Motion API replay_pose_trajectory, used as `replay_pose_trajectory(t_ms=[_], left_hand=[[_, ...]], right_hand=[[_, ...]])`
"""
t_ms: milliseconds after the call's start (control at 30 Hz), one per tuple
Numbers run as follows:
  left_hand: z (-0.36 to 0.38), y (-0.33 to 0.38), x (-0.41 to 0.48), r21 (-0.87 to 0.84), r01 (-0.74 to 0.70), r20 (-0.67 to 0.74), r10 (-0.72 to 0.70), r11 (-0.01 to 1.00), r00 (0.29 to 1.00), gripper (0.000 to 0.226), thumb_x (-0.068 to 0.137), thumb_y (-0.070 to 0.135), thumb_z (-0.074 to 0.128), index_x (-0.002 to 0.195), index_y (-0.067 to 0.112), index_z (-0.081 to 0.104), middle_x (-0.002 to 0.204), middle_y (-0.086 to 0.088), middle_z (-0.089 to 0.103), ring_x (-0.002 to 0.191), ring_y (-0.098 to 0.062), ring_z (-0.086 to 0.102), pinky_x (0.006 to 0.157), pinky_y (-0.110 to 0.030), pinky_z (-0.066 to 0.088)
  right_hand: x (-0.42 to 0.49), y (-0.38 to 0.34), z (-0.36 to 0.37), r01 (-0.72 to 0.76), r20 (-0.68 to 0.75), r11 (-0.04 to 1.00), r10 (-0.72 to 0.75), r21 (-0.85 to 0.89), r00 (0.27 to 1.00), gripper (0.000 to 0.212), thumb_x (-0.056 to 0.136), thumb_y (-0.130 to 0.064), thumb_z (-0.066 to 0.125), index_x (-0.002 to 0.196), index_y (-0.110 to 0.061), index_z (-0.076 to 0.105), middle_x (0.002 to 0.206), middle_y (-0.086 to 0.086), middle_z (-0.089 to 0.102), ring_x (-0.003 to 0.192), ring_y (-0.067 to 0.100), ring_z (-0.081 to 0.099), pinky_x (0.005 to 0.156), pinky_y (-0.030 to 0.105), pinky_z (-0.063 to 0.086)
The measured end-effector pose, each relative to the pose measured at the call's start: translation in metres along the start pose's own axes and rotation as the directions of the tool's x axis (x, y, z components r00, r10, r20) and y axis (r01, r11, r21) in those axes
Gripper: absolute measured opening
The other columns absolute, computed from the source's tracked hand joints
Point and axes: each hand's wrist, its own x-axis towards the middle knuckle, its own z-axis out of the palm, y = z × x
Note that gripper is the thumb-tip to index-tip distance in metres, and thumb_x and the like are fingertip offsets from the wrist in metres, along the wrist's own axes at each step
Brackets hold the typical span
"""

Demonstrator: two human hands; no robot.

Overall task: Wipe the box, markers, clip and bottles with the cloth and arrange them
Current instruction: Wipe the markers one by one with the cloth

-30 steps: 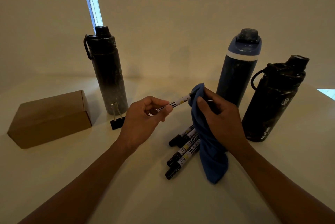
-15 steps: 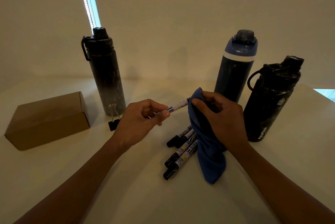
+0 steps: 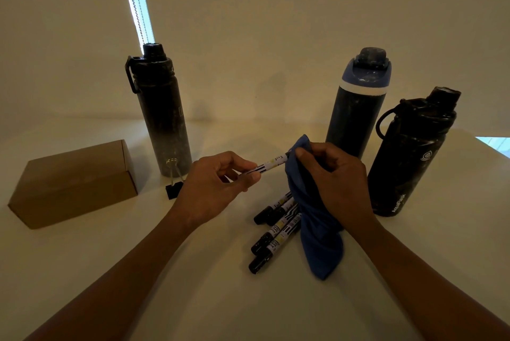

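My left hand [image 3: 218, 186] pinches one end of a white-labelled marker [image 3: 271, 163] held above the table. My right hand [image 3: 335, 183] grips the blue cloth [image 3: 317, 236], which is wrapped round the marker's far end and hangs down to the table. Several more markers [image 3: 276, 230] lie side by side beneath, partly covered by the cloth. A brown cardboard box [image 3: 73, 185] sits at the left. A black binder clip [image 3: 174, 187] stands in front of the tall black bottle [image 3: 161, 117]. A blue-lidded bottle [image 3: 357, 103] and a black flask [image 3: 408, 153] stand at the right.
The pale table [image 3: 207, 299] meets a plain wall at the back. A bright strip of window blind [image 3: 135, 1] runs up behind the left bottle. The table's right edge [image 3: 494, 147] lies just beyond the black flask.
My hands and the marker have drifted slightly lower and leftward in view. The cloth still covers the marker's far end, and nothing on the table has moved.
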Motion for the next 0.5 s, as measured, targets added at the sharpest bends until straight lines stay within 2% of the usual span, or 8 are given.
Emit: replay_pose_trajectory(t_ms=[133, 300, 433, 500], left_hand=[[0.0008, -0.0006, -0.0011, 0.008, -0.013, -0.011, 0.013, 1.000, 1.000, 0.017, 0.086, 0.034, 0.083, 0.101, 0.030, 0.077, 0.086, 0.017, 0.078, 0.076, -0.008, 0.074, 0.071, -0.026, 0.061], [0.0028, -0.0041, -0.0007, 0.051, -0.012, -0.030, 0.014, 0.999, 0.999, 0.017, 0.081, 0.040, 0.087, 0.094, 0.037, 0.076, 0.092, 0.024, 0.076, 0.079, -0.006, 0.073, 0.070, -0.025, 0.061], [0.0020, -0.0047, 0.0002, 0.025, -0.002, -0.026, 0.003, 1.000, 1.000, 0.018, 0.080, 0.039, 0.088, 0.093, 0.035, 0.077, 0.092, 0.022, 0.077, 0.081, -0.007, 0.073, 0.072, -0.029, 0.062], [0.0037, -0.0037, -0.0004, 0.015, -0.012, -0.020, 0.012, 1.000, 1.000, 0.018, 0.079, 0.040, 0.089, 0.092, 0.035, 0.077, 0.092, 0.022, 0.078, 0.081, -0.007, 0.073, 0.073, -0.030, 0.063]], right_hand=[[0.0035, 0.0028, -0.0005, 0.003, 0.010, 0.998, -0.002, -0.059, 1.000, 0.022, 0.102, -0.040, 0.059, 0.114, -0.028, 0.074, 0.097, -0.017, 0.074, 0.092, 0.000, 0.069, 0.085, 0.030, 0.059], [-0.0002, 0.0014, 0.0027, -0.013, 0.060, 0.996, 0.008, 0.088, 0.998, 0.031, 0.091, -0.033, 0.078, 0.121, -0.027, 0.071, 0.106, -0.015, 0.076, 0.100, 0.001, 0.071, 0.088, 0.020, 0.057], [0.0022, 0.0013, 0.0006, -0.029, 0.031, 0.996, 0.027, 0.079, 0.999, 0.016, 0.097, -0.033, 0.069, 0.111, -0.027, 0.074, 0.099, -0.016, 0.076, 0.096, 0.000, 0.071, 0.088, 0.026, 0.059], [0.0036, 0.0014, -0.0006, -0.044, 0.031, 0.995, 0.042, 0.085, 0.999, 0.017, 0.100, -0.033, 0.066, 0.113, -0.027, 0.074, 0.099, -0.017, 0.075, 0.096, -0.001, 0.070, 0.089, 0.026, 0.059]])
